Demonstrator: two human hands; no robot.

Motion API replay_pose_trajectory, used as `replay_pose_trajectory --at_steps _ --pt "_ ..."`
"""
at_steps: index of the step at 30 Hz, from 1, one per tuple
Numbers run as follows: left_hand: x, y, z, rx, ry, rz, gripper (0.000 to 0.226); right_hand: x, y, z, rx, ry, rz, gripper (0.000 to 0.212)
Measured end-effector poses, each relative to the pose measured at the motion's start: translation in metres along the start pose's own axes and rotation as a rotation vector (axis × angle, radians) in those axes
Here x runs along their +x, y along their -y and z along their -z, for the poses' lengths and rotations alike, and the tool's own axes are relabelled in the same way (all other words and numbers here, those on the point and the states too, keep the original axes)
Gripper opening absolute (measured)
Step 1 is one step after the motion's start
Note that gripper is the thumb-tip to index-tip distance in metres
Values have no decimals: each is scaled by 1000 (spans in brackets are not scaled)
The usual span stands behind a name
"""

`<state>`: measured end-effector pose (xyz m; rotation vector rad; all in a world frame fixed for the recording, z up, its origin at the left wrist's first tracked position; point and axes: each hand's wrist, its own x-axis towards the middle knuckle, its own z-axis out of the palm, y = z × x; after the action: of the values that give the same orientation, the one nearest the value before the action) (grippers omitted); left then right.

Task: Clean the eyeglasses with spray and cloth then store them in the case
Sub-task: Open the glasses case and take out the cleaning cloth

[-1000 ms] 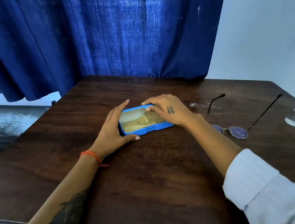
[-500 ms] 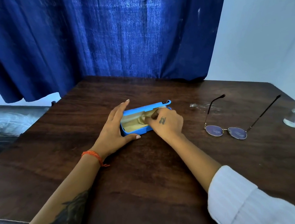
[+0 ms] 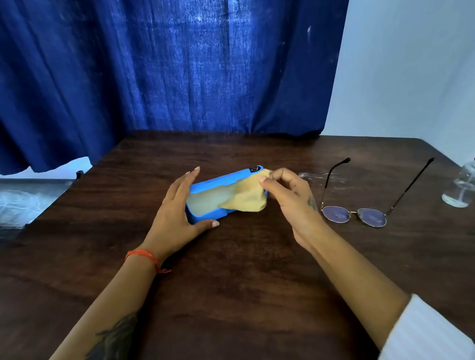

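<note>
The step in hand seems to be taking out the cloth [image 3: 243, 198]: the right hand [image 3: 286, 193] pinches it over the open blue case [image 3: 204, 214], which the left hand [image 3: 179, 213], fingers spread, steadies on the tabletop [image 3: 242, 283], so next the eyeglasses [image 3: 354, 215] and spray bottle [image 3: 467, 180] at the right probably need picking up.

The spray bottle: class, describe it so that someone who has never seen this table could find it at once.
Start at the dark wooden table and go to its far right edge, beside the pale wall. Right of the eyeglasses stands the spray bottle. It is the only clear, upright thing there, with a black pump top and a little liquid at the bottom.
</note>
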<state>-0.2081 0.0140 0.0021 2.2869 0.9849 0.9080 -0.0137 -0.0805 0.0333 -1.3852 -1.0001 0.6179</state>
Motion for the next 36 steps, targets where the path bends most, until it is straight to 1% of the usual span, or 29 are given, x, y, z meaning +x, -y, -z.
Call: replay_pose_trajectory --at_steps 2,3,5,7,8,9,10,11,12,14,15,16,17,18,20,22,24,25,27,29,31,32,34,36 --pt "-4 -2 0 17 -15 -21 101 -6 -1 10 92 52 -60 27" --pt "-7 -4 1 45 -51 -62 95 -9 0 16 113 72 -83 28" --pt "-11 -9 3 123 -181 -194 77 -15 3 25 127 124 -124 28" --pt "-15 -20 2 186 -336 -335 54 -21 9 34 143 192 -154 25" --pt "-17 -28 -2 189 -385 -379 45 -23 11 38 153 233 -167 24" --pt "-19 -37 -8 153 -394 -395 37 -25 11 41 175 276 -182 24" --pt "-20 -47 -16 73 -361 -379 33 -26 13 44 202 319 -191 24" --pt "-22 -58 -24 -43 -289 -330 33 -28 14 46 237 359 -198 23" --pt "-24 -68 -30 -183 -184 -246 34 -28 15 48 278 393 -198 22" --pt "-24 -80 -39 -493 103 -34 40 -30 18 51 371 451 -194 19" --pt "-24 -82 -42 -617 236 57 43 -30 19 53 417 472 -200 17" --pt "-23 -82 -43 -674 335 111 45 -31 19 54 457 488 -209 15" --pt "-24 -82 -44 -690 397 136 44 -31 19 56 491 490 -224 14" --pt "-25 -82 -44 -705 425 153 42 -31 19 58 512 480 -238 14" --pt "-27 -82 -43 -765 407 205 34 -32 19 61 505 424 -258 10" --pt "-29 -82 -41 -817 340 261 26 -32 19 65 472 327 -272 11" --pt "-31 -81 -41 -826 269 285 15 -30 20 70 419 263 -290 19" --pt "-31 -81 -41 -816 245 292 11 -29 20 73 367 264 -299 25" --pt "-31 -81 -41 -797 219 304 7 -30 21 80 185 338 -296 36" --pt "-31 -82 -39 -814 211 308 5 -33 21 87 -51 440 -271 41" --pt "-32 -81 -38 -825 207 308 8 -38 18 94 -243 476 -214 36" --pt "-32 -81 -38 -823 202 307 9 -41 16 97 -330 457 -173 29" --pt "-31 -82 -39 -778 171 287 11 -42 11 104 -454 368 -88 17" --pt "-28 -85 -40 -668 103 202 13 -41 5 108 -548 250 37 12"
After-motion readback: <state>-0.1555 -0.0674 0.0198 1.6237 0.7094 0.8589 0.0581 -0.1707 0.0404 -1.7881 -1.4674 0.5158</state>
